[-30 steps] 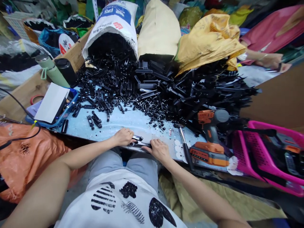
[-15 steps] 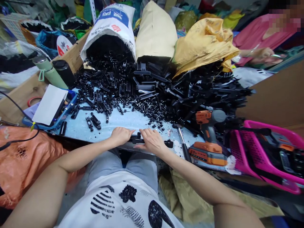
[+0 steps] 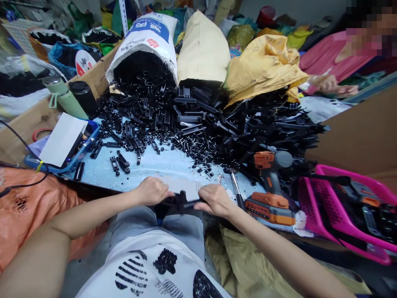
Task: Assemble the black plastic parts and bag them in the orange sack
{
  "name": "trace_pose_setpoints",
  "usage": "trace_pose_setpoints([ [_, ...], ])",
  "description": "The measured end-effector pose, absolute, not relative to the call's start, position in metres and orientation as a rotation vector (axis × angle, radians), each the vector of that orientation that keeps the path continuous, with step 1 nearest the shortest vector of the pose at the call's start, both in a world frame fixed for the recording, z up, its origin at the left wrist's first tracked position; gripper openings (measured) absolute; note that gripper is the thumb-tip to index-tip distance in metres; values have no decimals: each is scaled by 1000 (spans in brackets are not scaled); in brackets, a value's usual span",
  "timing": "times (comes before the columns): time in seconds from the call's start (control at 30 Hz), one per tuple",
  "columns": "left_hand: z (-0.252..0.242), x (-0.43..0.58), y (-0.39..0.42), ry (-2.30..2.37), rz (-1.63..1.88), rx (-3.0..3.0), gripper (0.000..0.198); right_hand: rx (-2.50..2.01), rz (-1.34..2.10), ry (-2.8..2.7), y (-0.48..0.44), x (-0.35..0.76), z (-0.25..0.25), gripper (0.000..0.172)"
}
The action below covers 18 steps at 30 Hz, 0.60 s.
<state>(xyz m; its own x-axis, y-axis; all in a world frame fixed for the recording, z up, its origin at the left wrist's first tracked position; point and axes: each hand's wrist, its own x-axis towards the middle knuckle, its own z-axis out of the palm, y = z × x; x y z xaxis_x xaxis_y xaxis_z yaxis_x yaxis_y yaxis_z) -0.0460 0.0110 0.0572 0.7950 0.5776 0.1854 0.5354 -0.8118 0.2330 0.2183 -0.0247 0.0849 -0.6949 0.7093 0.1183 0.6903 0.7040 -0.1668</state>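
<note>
pale blue table [image 3: 167, 163] | black parts heap [image 3: 198, 120] | orange drill [image 3: 269, 186] | hammer [image 3: 237, 188]

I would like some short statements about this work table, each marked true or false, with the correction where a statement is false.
1. The left hand and the right hand grip one black part between them at the near edge of the table. True.
2. The orange drill lies to the left of the left hand. False: it lies to the right of the right hand.
3. Black pieces spill from the open white sack onto the table. True.
4. The pink basket sits on top of the heap of black pieces. False: it stands at the far right, beside the drill.
</note>
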Motion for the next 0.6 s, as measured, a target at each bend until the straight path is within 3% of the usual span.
trace_pose_setpoints([
  [0.13,78,-44,-26,336,722,2576,77,-556,610,-2523,-51,199,97,71],
  [0.23,77,-31,-45,221,913,2457,80,-315,741,-2302,-60,164,70,71],
  [0.37,48,-17,-47,459,1088,2499,89,-960,420,-2185,-52,118,12,54],
  [0.43,32,-17,-38,544,1042,2603,84,-1221,329,-2090,-34,110,-2,42],
  [0.6,3,-18,24,905,652,2903,59,-1126,220,-2215,83,151,13,36],
])
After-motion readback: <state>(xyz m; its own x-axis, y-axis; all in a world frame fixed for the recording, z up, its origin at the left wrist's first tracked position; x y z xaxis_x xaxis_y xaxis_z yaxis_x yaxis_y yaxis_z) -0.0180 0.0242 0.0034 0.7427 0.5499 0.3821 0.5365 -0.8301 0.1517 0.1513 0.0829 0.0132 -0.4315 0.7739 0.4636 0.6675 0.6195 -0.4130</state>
